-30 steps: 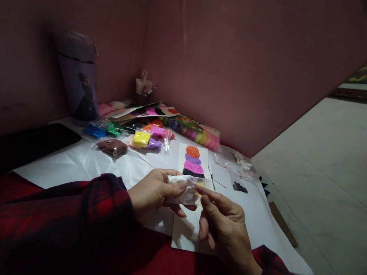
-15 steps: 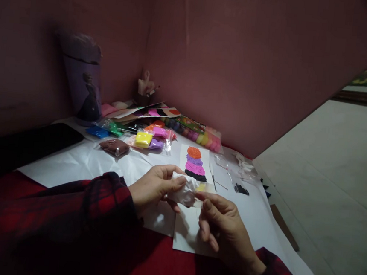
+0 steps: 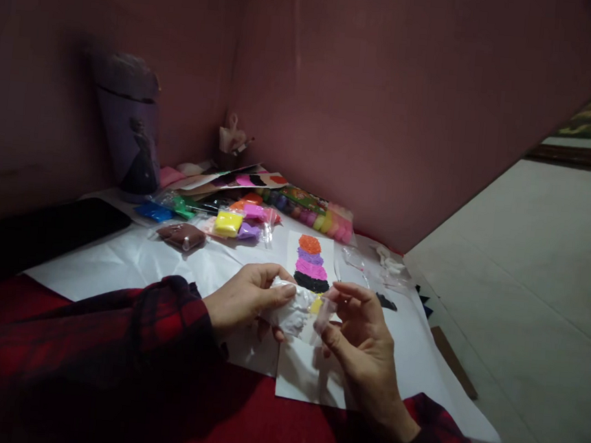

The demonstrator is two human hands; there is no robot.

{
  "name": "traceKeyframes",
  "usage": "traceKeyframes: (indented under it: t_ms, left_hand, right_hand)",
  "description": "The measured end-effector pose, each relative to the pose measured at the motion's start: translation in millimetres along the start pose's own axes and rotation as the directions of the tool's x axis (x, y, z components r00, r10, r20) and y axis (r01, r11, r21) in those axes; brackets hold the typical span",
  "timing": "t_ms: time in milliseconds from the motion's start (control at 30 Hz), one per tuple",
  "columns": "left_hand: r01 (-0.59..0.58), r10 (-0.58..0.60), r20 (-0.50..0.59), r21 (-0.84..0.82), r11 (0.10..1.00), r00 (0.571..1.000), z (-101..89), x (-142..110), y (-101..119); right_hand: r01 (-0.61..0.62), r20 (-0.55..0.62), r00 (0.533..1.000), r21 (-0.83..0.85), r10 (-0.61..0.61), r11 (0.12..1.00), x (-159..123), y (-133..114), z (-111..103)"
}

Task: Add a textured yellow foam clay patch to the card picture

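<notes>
My left hand pinches a clear plastic bag of white modelling clay, thumb on top. At the bag's right end, the fingers and thumb of my right hand hold the clear plastic flap along its edges. Just behind and partly covered by the bag lies a white paper sheet with orange, purple, pink and black bands of textured clay. A bit of yellow shows through near the flap.
Bags of coloured clay and a brown clay bag lie at the back left. A tall purple container, a dark flat object, a strip of colourful clay packs and a black piece surround the sheet.
My right hand has turned and risen, its fingers now at the bag's clear end, which stands up more. The left hand keeps its hold. The view has shifted slightly.
</notes>
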State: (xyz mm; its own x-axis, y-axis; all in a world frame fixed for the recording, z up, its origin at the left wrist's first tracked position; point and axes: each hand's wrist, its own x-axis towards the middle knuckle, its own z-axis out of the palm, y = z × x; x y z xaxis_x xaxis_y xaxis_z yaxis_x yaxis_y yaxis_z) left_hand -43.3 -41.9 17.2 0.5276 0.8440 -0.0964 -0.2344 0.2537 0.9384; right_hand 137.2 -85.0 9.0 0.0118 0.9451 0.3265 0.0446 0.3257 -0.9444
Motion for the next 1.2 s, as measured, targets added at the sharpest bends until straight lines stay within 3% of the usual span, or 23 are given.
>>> traceKeyframes:
  t_ms: [200,567,800,1200]
  left_hand:
    - [0.034,-0.035,0.045,0.036,0.999,0.998,-0.5,0.0,-1.8]
    - [0.062,-0.068,0.098,0.068,0.996,0.993,2.2,-3.4,-1.7]
    - [0.045,-0.048,0.067,0.044,0.998,0.997,1.9,-1.6,-2.8]
    - [0.078,-0.087,0.123,0.074,0.994,0.989,3.2,-4.7,-3.3]
  right_hand:
    - [0.073,0.168,0.985,-0.203,-0.039,0.976,-2.1,0.9,-1.9]
    - [-0.050,0.172,0.983,-0.075,0.062,0.996,-2.9,-0.7,1.8]
    - [-0.089,0.210,0.973,-0.032,0.093,0.996,-3.8,0.9,1.8]
    - [-0.029,0.137,0.990,-0.126,0.046,0.992,-2.6,-5.8,4.4]
